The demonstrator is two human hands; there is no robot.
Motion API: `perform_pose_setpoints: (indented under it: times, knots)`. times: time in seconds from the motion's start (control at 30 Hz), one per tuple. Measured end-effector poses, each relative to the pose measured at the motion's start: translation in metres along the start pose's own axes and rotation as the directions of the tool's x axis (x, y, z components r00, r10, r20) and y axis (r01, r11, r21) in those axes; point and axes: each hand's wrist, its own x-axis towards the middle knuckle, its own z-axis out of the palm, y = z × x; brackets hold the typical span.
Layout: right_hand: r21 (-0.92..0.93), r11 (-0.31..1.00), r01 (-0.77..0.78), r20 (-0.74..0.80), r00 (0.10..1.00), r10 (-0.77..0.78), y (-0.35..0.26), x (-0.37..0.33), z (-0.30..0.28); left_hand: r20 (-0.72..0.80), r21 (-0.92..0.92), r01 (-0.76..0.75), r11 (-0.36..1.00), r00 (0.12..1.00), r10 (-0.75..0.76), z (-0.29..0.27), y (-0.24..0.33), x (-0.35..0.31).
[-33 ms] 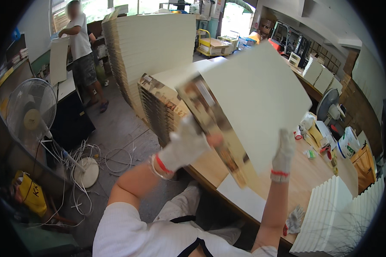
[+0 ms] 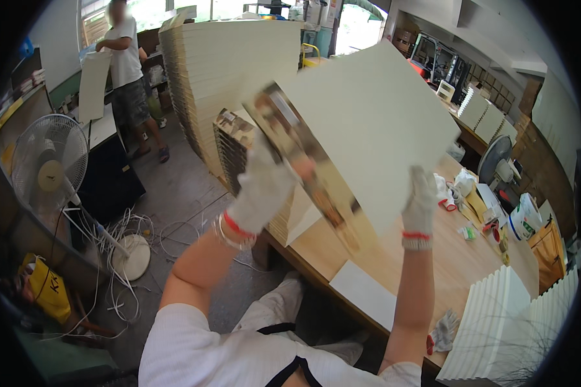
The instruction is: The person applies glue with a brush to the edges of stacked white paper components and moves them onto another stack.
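A large flat white box (image 2: 368,129) with a brown printed side (image 2: 306,171) is held tilted above the table. My left hand (image 2: 261,187), in a white glove with a red cuff band, grips it by the printed side. A bare fingertip shows against the print. My right hand (image 2: 421,200), gloved alike, presses along the opposite edge, its fingers partly hidden. Beyond my left hand stands a lower stack of similar printed boxes (image 2: 234,129). A taller stack with a pale face (image 2: 239,64) rises behind it.
Beneath is a wooden table (image 2: 426,284) with a white sheet (image 2: 365,293), a spare glove (image 2: 443,332) and pale ridged stacks (image 2: 490,322). Tape rolls and bags (image 2: 471,200) lie at right. A standing fan (image 2: 50,161) and loose cables are at left. Another person (image 2: 126,71) works behind.
Both hands have carried the white box up and to the left. It now covers less of the table at right. The person behind has shifted slightly in view.
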Motion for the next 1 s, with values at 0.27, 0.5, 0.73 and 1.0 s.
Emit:
perform_pose_setpoints:
  times: [0.27, 0.5, 0.73, 1.0]
  knots:
    - [-0.29, 0.79, -0.54, 0.159, 0.787, 0.596, -0.014, 0.055, 0.129, -0.522, 0.48, 0.468, 0.742, 0.832, -0.186, -0.084, -0.096, 0.047]
    - [-0.642, 0.639, -0.425, 0.136, 0.756, 0.64, -0.03, 0.062, 0.134, -0.501, 0.317, 0.359, 0.878, 0.849, -0.167, -0.092, -0.118, 0.048]
    - [-0.463, 0.752, -0.469, 0.153, 0.794, 0.589, -0.017, 0.054, 0.119, -0.56, 0.243, 0.325, 0.914, 0.816, -0.141, -0.095, -0.136, 0.048]
    - [0.365, 0.883, -0.294, -0.321, 0.851, 0.416, 0.141, 0.103, 0.079, -0.676, 0.053, 0.154, 0.987, 0.732, -0.078, -0.137, -0.164, 0.072]
